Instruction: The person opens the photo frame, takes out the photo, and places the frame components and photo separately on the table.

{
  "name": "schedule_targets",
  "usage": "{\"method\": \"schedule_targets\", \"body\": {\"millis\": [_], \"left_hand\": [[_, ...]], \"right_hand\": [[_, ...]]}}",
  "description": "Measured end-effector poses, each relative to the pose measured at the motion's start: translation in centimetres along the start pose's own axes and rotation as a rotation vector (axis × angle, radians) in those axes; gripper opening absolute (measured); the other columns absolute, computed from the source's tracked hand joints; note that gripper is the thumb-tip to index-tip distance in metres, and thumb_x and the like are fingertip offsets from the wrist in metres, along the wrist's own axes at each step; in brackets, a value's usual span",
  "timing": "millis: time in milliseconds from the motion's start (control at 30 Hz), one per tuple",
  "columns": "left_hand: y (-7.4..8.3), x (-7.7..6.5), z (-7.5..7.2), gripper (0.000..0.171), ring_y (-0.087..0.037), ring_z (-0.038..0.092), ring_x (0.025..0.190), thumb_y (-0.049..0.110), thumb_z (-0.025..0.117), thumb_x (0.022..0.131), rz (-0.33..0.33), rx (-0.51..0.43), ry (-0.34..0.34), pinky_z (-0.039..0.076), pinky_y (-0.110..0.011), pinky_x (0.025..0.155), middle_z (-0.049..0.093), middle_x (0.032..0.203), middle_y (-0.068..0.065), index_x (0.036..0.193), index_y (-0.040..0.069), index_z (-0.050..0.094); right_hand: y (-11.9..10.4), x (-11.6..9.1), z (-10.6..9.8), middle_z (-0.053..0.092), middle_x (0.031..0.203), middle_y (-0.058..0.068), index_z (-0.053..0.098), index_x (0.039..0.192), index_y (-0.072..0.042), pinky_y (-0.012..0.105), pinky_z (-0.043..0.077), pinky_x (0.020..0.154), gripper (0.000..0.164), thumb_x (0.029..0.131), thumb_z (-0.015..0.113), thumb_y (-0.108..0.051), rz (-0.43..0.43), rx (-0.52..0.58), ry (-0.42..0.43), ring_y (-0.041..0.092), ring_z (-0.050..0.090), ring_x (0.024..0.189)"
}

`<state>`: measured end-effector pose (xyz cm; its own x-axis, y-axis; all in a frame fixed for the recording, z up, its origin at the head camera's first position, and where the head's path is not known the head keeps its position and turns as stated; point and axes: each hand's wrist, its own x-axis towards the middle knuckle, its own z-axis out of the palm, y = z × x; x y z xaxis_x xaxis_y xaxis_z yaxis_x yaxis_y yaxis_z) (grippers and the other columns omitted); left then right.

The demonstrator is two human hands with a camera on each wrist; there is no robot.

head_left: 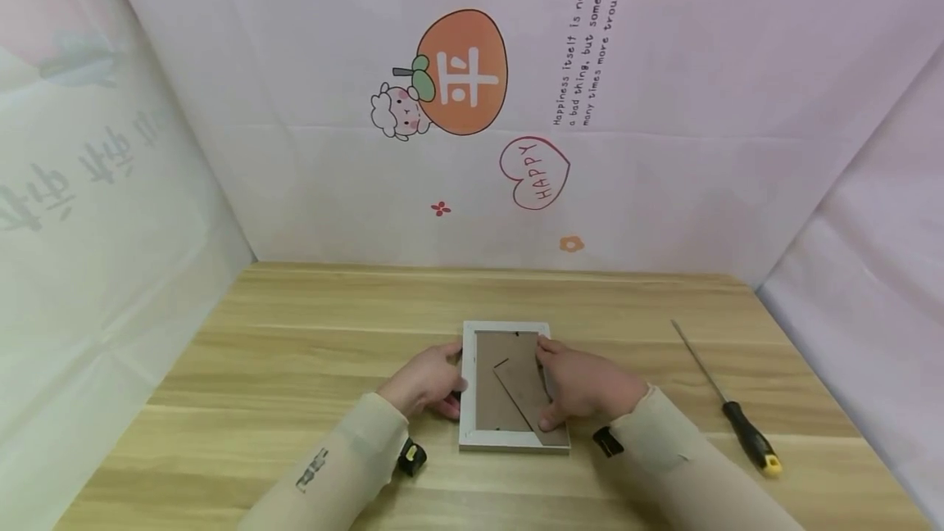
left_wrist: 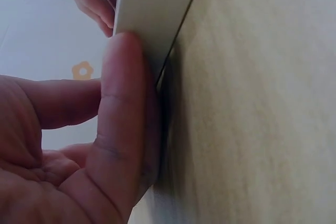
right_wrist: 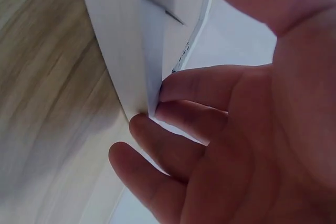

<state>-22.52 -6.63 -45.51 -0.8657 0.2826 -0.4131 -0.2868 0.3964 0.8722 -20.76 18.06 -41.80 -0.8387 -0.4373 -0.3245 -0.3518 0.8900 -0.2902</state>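
Observation:
A picture frame (head_left: 467, 383) with a white border lies face down on the table, its brown backing board (head_left: 488, 400) and angled stand (head_left: 519, 388) upward. My left hand (head_left: 431, 382) grips its left edge; in the left wrist view one finger (left_wrist: 122, 93) lies against the white side. On the opposite edge my right hand (head_left: 586, 383) holds the frame, its thumb on the stand's lower end and a fingertip near the upper right. In the right wrist view, fingertips (right_wrist: 170, 88) touch the frame's side, while the lowest finger extends away from it.
A screwdriver (head_left: 748, 433) with a black and yellow handle lies on the wooden table (head_left: 332, 310) to the right, its shaft pointing away. Black wrist straps (head_left: 411, 459) show below the hands. White printed sheets (head_left: 354, 211) hang behind and beside the table.

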Motion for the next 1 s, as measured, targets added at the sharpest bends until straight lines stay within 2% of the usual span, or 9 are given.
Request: {"method": "schedule_targets", "body": {"millis": [133, 200, 267, 333, 400, 467, 633, 800, 1000], "left_hand": [[0.2, 0.0, -0.2, 0.080, -0.028, 0.061, 0.061, -0.010, 0.059, 0.087, -0.008, -0.010, -0.030, 0.060, -0.037, 0.052, 0.062, 0.090, -0.021, 0.158, 0.010, 0.026], [0.4, 0.2, -0.3, 0.071, -0.028, 0.061, 0.061, -0.006, 0.058, 0.089, 0.000, -0.001, -0.035, 0.060, -0.036, 0.051, 0.062, 0.090, -0.021, 0.154, 0.007, 0.034], [0.7, 0.3, -0.4, 0.046, -0.027, 0.060, 0.060, 0.001, 0.059, 0.093, 0.011, 0.042, -0.018, 0.059, -0.034, 0.050, 0.060, 0.088, -0.020, 0.138, 0.001, 0.050], [1.0, 0.5, -0.5, 0.020, -0.025, 0.060, 0.059, 0.011, 0.059, 0.096, 0.029, 0.108, 0.014, 0.059, -0.033, 0.050, 0.059, 0.085, -0.017, 0.113, 0.000, 0.059], [1.4, 0.8, -0.5, 0.020, -0.023, 0.059, 0.056, 0.019, 0.059, 0.098, 0.040, 0.187, 0.048, 0.058, -0.031, 0.049, 0.059, 0.082, -0.015, 0.090, 0.001, 0.059], [1.7, 1.3, -0.5, 0.024, -0.022, 0.060, 0.053, 0.021, 0.062, 0.096, 0.048, 0.243, 0.071, 0.058, -0.031, 0.049, 0.060, 0.079, -0.014, 0.084, 0.000, 0.060], [2.0, 2.4, -0.3, 0.023, -0.023, 0.062, 0.049, 0.015, 0.068, 0.086, 0.036, 0.281, 0.109, 0.057, -0.033, 0.045, 0.062, 0.080, -0.016, 0.094, -0.005, 0.060], [2.1, 3.0, 0.0, 0.020, -0.022, 0.057, 0.043, 0.009, 0.068, 0.082, 0.030, 0.340, 0.134, 0.055, -0.033, 0.040, 0.062, 0.076, -0.016, 0.093, -0.004, 0.058], [2.5, 2.9, 0.5, 0.048, -0.024, 0.057, 0.043, 0.011, 0.068, 0.087, 0.032, 0.375, 0.143, 0.054, -0.034, 0.038, 0.057, 0.084, -0.016, 0.124, -0.009, 0.046]], "right_hand": [[-0.3, 0.0, 0.0, 0.021, 0.160, 0.022, 0.034, 0.148, 0.010, 0.044, 0.034, 0.113, 0.106, 0.072, 0.090, -0.038, 0.014, -0.003, -0.008, 0.035, 0.025, 0.144], [-0.4, 0.0, -0.1, 0.021, 0.160, 0.022, 0.034, 0.148, 0.010, 0.044, 0.034, 0.113, 0.106, 0.071, 0.090, -0.037, 0.022, 0.004, -0.009, 0.036, 0.025, 0.144], [-0.5, 0.0, 0.0, 0.020, 0.160, 0.021, 0.034, 0.148, 0.010, 0.045, 0.034, 0.113, 0.106, 0.071, 0.090, -0.036, 0.025, 0.010, -0.007, 0.036, 0.026, 0.144], [-0.5, 0.0, 0.0, 0.020, 0.160, 0.021, 0.034, 0.148, 0.010, 0.045, 0.034, 0.113, 0.106, 0.071, 0.091, -0.036, 0.025, 0.012, -0.004, 0.036, 0.027, 0.144], [-0.4, 0.1, 0.0, 0.020, 0.160, 0.021, 0.034, 0.148, 0.010, 0.045, 0.034, 0.113, 0.106, 0.071, 0.091, -0.036, 0.027, 0.012, -0.001, 0.036, 0.027, 0.143], [-0.4, 0.1, 0.0, 0.020, 0.160, 0.021, 0.034, 0.148, 0.010, 0.044, 0.034, 0.113, 0.106, 0.071, 0.091, -0.035, 0.031, 0.008, -0.001, 0.036, 0.027, 0.144], [-0.5, 0.0, -0.2, 0.021, 0.160, 0.022, 0.034, 0.148, 0.010, 0.043, 0.037, 0.111, 0.105, 0.072, 0.090, -0.036, 0.037, -0.008, -0.009, 0.035, 0.028, 0.143], [-0.6, 0.0, -0.2, 0.021, 0.160, 0.022, 0.034, 0.148, 0.010, 0.042, 0.038, 0.110, 0.105, 0.072, 0.089, -0.037, 0.035, -0.012, -0.018, 0.034, 0.029, 0.143], [-0.7, -0.1, -0.2, 0.021, 0.160, 0.021, 0.034, 0.149, 0.009, 0.042, 0.038, 0.110, 0.105, 0.072, 0.089, -0.036, 0.041, -0.007, -0.020, 0.034, 0.028, 0.143]]}}
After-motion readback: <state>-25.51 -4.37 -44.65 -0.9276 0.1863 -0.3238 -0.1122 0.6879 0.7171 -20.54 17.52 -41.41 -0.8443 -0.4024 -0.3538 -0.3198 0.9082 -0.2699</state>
